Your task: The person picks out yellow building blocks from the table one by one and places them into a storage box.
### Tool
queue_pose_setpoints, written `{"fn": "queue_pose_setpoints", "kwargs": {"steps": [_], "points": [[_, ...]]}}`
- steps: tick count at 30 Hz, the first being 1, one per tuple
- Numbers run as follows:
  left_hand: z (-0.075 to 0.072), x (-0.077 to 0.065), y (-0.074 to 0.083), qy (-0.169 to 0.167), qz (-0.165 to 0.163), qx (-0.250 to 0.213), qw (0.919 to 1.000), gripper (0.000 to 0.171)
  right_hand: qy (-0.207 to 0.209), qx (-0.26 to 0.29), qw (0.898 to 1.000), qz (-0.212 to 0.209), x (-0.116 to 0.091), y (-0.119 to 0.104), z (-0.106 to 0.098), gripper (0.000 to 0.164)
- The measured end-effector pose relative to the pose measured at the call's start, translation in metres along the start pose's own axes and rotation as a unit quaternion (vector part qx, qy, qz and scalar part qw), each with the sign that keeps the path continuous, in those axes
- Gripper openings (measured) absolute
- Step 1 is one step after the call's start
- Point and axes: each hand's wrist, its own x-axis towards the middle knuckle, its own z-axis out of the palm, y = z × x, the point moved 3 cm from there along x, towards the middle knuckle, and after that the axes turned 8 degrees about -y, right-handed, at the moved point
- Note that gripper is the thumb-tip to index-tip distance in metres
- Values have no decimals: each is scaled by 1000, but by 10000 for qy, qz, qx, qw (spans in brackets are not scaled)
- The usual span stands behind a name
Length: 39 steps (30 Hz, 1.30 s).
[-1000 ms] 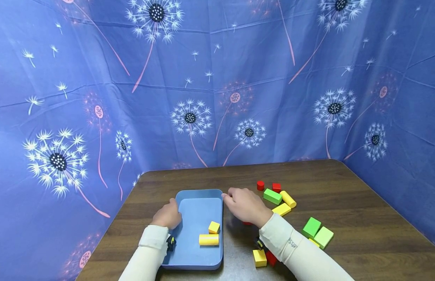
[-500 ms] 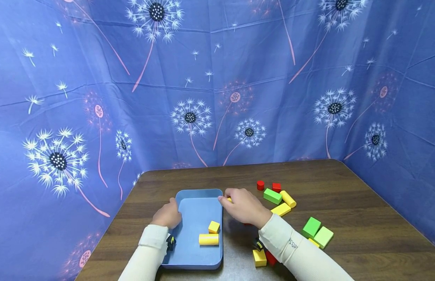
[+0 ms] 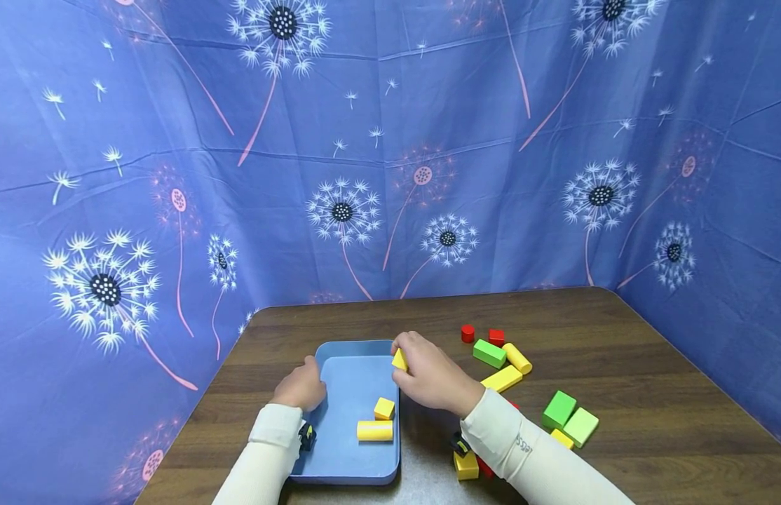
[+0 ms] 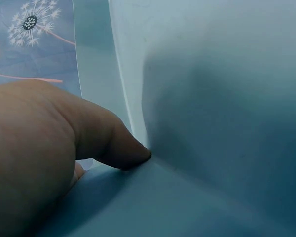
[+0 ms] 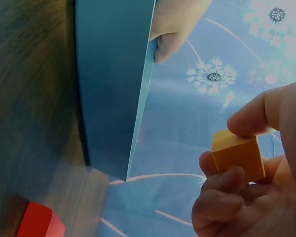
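Note:
A blue rectangular tray (image 3: 351, 382) lies on the table, with a yellow cube-like block (image 3: 384, 408) and a yellow cylinder (image 3: 374, 431) inside near its right wall. My left hand (image 3: 300, 386) grips the tray's left wall; the left wrist view shows the thumb (image 4: 116, 145) pressing down its inner face. Above the tray's right rim, my right hand (image 3: 433, 373) pinches a small yellow block (image 3: 399, 360) between thumb and fingers. In the right wrist view that block (image 5: 239, 158) is held higher than the tray's rim, partly covered by the fingertips.
Right of the tray lie loose blocks: a green block (image 3: 489, 353), a yellow cylinder (image 3: 517, 358), a long yellow block (image 3: 502, 379), a red cylinder (image 3: 467, 333) and several more. A yellow block (image 3: 466, 466) sits near my right wrist. A blue curtain (image 3: 390, 175) hangs behind the table.
My right hand has turned at the tray's right rim, bringing the pinched yellow block, hidden at first, into sight. My left hand and the tray have stayed in place.

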Motion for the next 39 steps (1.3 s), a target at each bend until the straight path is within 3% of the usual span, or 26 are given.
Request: {"fn": "queue_pose_setpoints", "kwargs": {"steps": [14, 19, 28, 39], "points": [[1, 2, -2, 54, 6, 70, 10000, 67, 685, -550, 9899, -1113, 2, -14, -1, 50], [1, 2, -2, 65, 16, 63, 10000, 67, 831, -286, 9885, -1229, 1, -18, -2, 45], [-2, -1, -3, 3, -66, 38, 10000, 68, 517, 138, 9914, -1195, 3, -23, 8, 35], [2, 3, -3, 59, -71, 20, 10000, 66, 22, -135, 9923, -1229, 3, -24, 19, 36]]}}
